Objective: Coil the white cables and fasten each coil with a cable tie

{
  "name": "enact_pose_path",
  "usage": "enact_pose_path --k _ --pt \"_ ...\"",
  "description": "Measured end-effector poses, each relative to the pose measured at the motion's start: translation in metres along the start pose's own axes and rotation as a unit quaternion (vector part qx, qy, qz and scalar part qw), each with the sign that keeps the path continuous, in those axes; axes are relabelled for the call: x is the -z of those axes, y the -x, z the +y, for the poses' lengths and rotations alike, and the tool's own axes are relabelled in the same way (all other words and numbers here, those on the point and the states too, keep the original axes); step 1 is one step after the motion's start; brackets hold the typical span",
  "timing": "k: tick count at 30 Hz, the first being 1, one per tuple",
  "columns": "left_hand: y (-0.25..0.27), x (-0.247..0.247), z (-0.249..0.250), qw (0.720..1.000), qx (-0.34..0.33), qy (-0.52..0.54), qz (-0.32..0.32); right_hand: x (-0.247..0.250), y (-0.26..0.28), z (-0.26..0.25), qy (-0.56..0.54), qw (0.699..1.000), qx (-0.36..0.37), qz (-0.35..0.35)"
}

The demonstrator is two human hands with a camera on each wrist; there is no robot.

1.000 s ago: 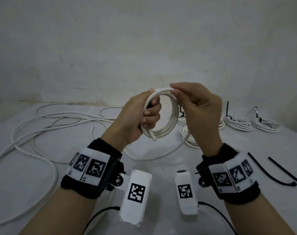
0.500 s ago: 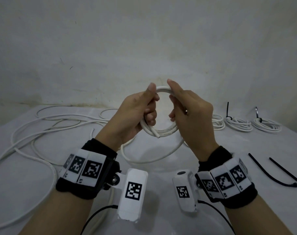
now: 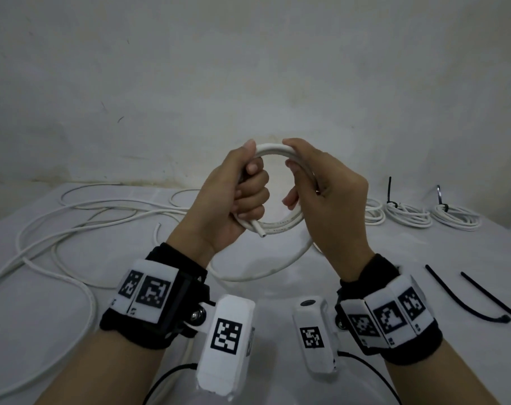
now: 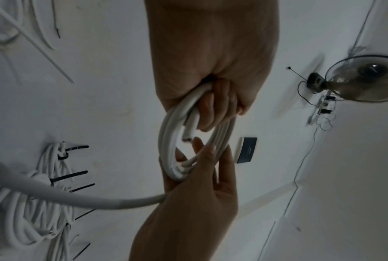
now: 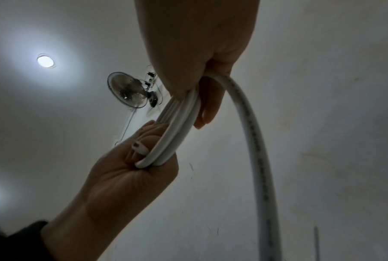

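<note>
Springy white cable, half coiled, held up between both hands above the counter.

The left hand [image 3: 233, 200] fists the coil [image 3: 280, 226] at its side, cut end poking out; the right hand [image 3: 330, 197] curls round the opposite side, feeding the loose tail [image 3: 263, 273]. Light and stiff, it likely springs open unless every turn is gripped together.

— What sort of place is this?
— A plain room used as a makeshift workspace: bare, stained white wall [image 3: 248, 83] and a white table [image 3: 423, 258].
— Anything homely?
— A wall-mounted fan [image 5: 128, 92] with dangling wiring, a round ceiling light [image 5: 45, 61], and a dark switch plate [image 4: 247, 150].
</note>
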State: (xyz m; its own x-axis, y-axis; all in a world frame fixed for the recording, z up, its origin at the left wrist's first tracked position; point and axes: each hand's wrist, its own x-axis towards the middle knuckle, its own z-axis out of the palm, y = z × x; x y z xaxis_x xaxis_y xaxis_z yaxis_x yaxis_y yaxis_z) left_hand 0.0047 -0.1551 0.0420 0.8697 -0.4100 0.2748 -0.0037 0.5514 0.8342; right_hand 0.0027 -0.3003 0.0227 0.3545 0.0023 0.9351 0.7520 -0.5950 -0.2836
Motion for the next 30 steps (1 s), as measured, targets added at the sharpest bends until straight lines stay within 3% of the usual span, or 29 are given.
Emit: enact_pose_path --k 3,8,16,19,23,27,30 --pt "-0.002 0.001 0.002 0.999 -0.03 0.024 0.031 0.003 -0.001 0.002 -0.069 0.993 -0.088 -0.039" --pt "-0.004 0.02 0.022 0.988 -0.093 0.087 0.083 0.002 0.001 0.017 -0.186 0.938 -0.25 -0.153" --pt "-0.001 0.05 0.047 0.963 -0.178 0.133 0.15 -0.008 0.011 0.023 -0.191 0.911 -0.29 -0.221" --pt "0.0 0.057 0.051 0.957 -0.194 0.139 0.165 -0.009 0.015 0.024 -0.144 0.928 -0.237 -0.248" --pt "0.001 0.062 0.054 0.953 -0.209 0.125 0.182 -0.008 0.014 0.022 -0.013 0.969 -0.074 -0.234" --pt "0.0 0.064 0.053 0.954 -0.205 0.088 0.2 -0.001 0.006 0.013 0.07 0.971 0.065 -0.219" --pt "-0.003 0.06 0.048 0.96 -0.185 0.043 0.208 0.0 0.001 0.0 0.127 0.955 0.162 -0.215"
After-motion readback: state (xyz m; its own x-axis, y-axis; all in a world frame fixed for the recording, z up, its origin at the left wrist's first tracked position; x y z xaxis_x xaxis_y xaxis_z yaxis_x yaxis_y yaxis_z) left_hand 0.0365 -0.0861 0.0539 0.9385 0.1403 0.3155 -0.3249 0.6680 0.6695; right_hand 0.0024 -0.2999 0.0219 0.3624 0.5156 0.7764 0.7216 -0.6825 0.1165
